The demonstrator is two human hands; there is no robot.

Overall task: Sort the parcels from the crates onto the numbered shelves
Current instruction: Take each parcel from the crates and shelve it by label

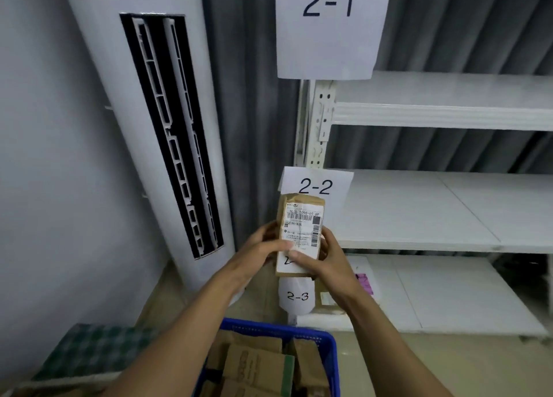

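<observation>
Step in hand: label check, before placement. A brown parcel is held upright at chest height in front of the rack, well above the blue crate and not resting on any shelf.

Left hand grips the parcel's left edge and right hand grips the right edge. The fingers curl behind it and both thumbs lie across the white shipping label, so both hands are grasping it.

A handwritten mark starting "2-" shows low on the label. The right thumb covers what follows it, so I cannot read the shelf number.

Paper signs mark the rack levels: 2-1 at the top, 2-2 just behind the parcel, and 2-3 below it. More brown parcels lie in the crate, so by my reckoning most of the sorting is still ahead.

Next move, as I judge it:
- Slide the thumb off the mark and read the last digit.
- Match it to a sign.
- Carry the parcel rightward onto that level and let go. Shelf 2-2 is the nearest.
</observation>
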